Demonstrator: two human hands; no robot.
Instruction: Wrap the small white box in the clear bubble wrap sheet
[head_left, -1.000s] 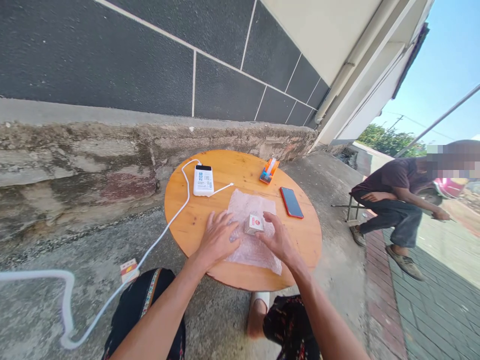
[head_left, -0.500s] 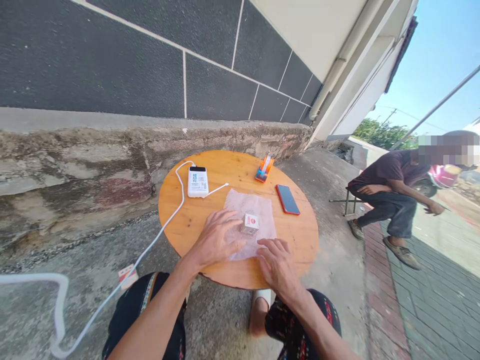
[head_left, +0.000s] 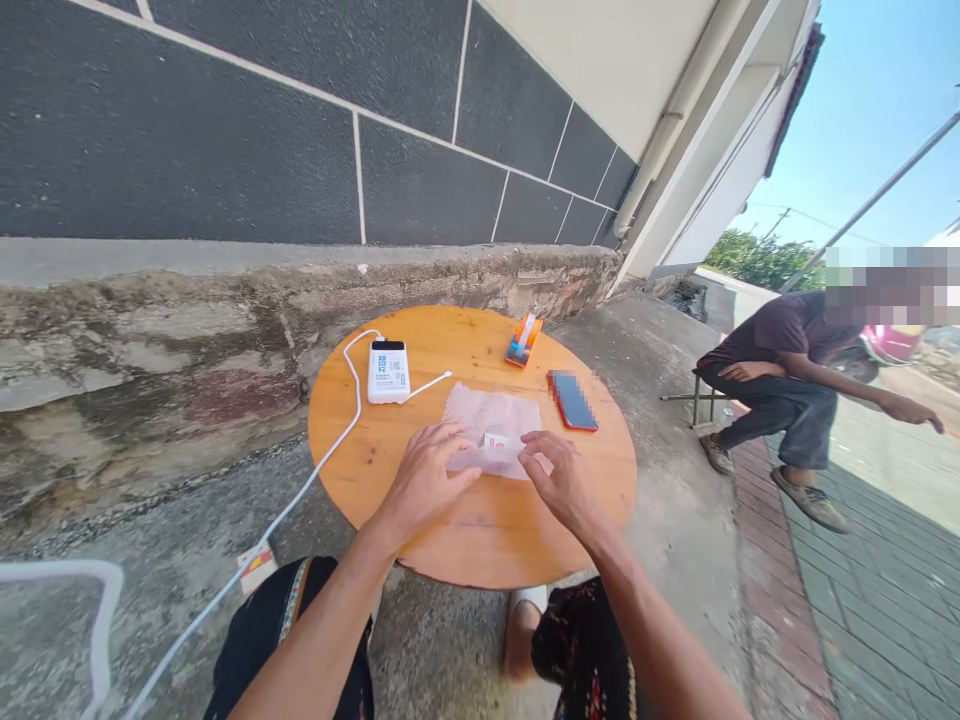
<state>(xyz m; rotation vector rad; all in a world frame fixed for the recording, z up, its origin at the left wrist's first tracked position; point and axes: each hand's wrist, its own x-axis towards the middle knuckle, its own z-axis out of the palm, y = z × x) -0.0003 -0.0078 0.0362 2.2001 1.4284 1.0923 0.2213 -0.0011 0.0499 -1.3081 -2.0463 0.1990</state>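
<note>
Bubble-wrap sheet (head_left: 491, 405), at the middle of the round wooden table (head_left: 457, 545), should handle as light, soft and slippery; hold it by its side edges. Left hand (head_left: 427, 472) and right hand (head_left: 561, 478) flank the table's middle, fingers spread and slightly curved, contact unclear. Small printed box (head_left: 496, 441), also mid-table, is probably light and stiff.

No legible text. White power bank (head_left: 389, 385): big blue characters, smaller dark print, code-like square, all too small to read. Small white box (head_left: 495, 441): red print, unreadable. Red-and-yellow packet (head_left: 256, 570) on ground: markings blurred.
</note>
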